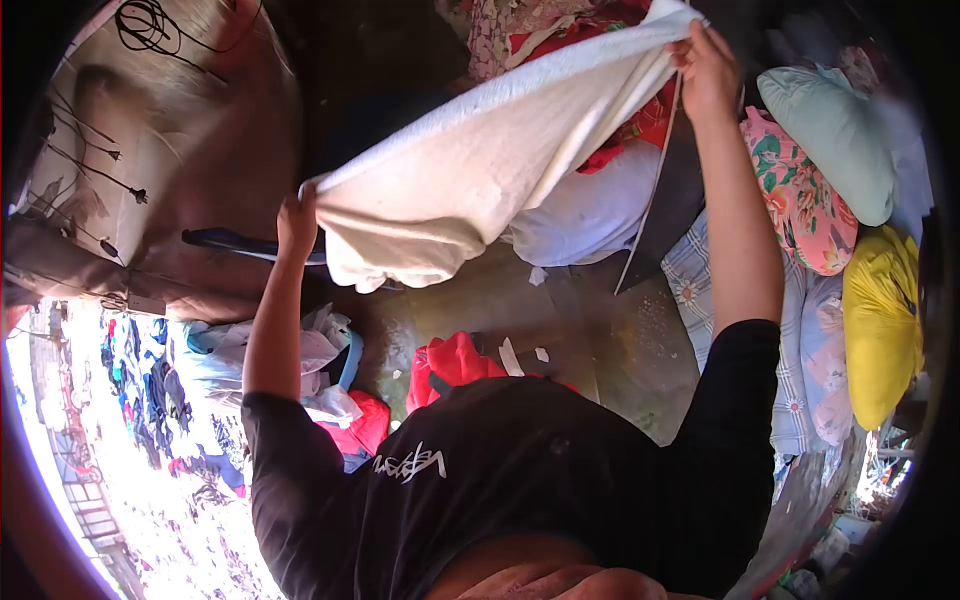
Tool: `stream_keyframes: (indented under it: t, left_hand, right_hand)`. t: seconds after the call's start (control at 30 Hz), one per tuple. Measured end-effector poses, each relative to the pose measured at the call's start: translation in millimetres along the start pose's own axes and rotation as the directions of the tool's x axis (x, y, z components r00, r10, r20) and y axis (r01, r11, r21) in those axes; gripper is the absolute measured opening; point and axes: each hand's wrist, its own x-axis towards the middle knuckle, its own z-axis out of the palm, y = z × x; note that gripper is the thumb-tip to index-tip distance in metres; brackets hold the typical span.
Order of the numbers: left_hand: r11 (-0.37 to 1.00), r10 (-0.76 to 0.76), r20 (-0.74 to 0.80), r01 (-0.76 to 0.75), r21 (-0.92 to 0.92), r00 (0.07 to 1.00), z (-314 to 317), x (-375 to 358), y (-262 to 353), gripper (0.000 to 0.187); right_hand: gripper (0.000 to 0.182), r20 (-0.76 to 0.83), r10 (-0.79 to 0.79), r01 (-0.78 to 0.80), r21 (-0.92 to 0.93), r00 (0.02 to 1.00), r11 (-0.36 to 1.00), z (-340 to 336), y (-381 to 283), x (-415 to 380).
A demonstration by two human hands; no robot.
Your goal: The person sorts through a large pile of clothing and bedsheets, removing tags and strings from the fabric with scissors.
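A cream-white cloth (480,150) is stretched between my two raised hands, its upper edge slanting up to the right. My left hand (297,225) grips one corner, fingers closed round it. Higher up, my right hand (708,75) pinches the opposite corner, with the fingers wrapped over the edge. The lower part of the cloth hangs in loose folds near my left hand. Behind it, a pale stuffed bundle (590,212) and red fabric (655,120) partly show.
At right are a mint pillow (830,135), a floral pillow (800,195) and a yellow bag (882,325). Red fabric (450,368) lies on the floor (640,340) before me. Cables (105,150) lie over a brown surface at left. A thin rod (650,210) leans behind the cloth.
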Motion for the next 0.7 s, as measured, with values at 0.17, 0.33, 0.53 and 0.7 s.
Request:
stream_keyframes:
  t: [0.17, 0.33, 0.53, 0.7]
  left_hand:
    - [0.957, 0.238, -0.21, -0.266, -0.114, 0.948, 5, 34, 95, 0.053]
    - [0.912, -0.065, -0.13, 0.006, -0.41, 0.989, -11, 79, 164, 0.072]
    - [0.824, 0.103, -0.347, -0.275, -0.495, 0.932, -54, 123, 240, 0.068]
    - [0.784, 0.117, -0.394, -0.329, -0.527, 0.911, -67, 133, 284, 0.068]
  right_hand:
    - [0.019, -0.076, -0.197, 0.189, -0.101, 0.977, 0.977, -25, -88, 29]
    - [0.034, -0.066, -0.26, 0.251, -0.116, 0.963, 0.961, -21, -171, 37]
    - [0.044, -0.154, -0.273, 0.255, -0.128, 0.949, 0.958, -55, -221, 70]
    - [0.038, -0.314, -0.472, 0.31, -0.448, 0.824, 0.839, -70, -225, 67]
